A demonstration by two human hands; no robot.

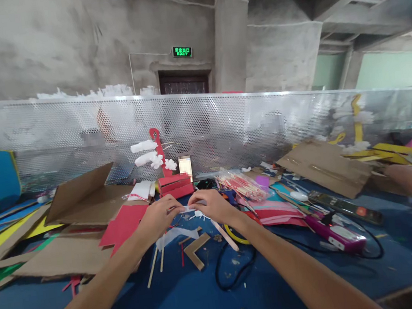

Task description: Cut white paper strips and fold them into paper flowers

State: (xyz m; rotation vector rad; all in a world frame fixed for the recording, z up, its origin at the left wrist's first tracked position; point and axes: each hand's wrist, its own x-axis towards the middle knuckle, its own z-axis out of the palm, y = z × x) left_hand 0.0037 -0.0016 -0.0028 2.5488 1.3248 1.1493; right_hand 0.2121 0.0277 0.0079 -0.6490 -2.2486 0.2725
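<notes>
In the middle of the head view, my left hand (163, 213) and my right hand (212, 205) face each other above the blue table (179, 303). Both are closed in a pinch on the ends of a small white strip (187, 209), which looks thin and paper-like. Just beyond them stands a red cardboard piece (158, 153) on a red base (175, 186), with white fluffy tufts on sticks to its left. Below my left hand lie a sheer white strip (178, 236) and thin wooden sticks (152, 266). An L-shaped cardboard piece (194, 253) lies nearby.
Brown cardboard (80, 202) and red sheets (123, 227) crowd the left. On the right are a bag of sticks (242, 185), a purple device (338, 236), a black cable (222, 285) and a co-worker's hand (410, 179). A perforated metal screen (225, 127) bounds the back.
</notes>
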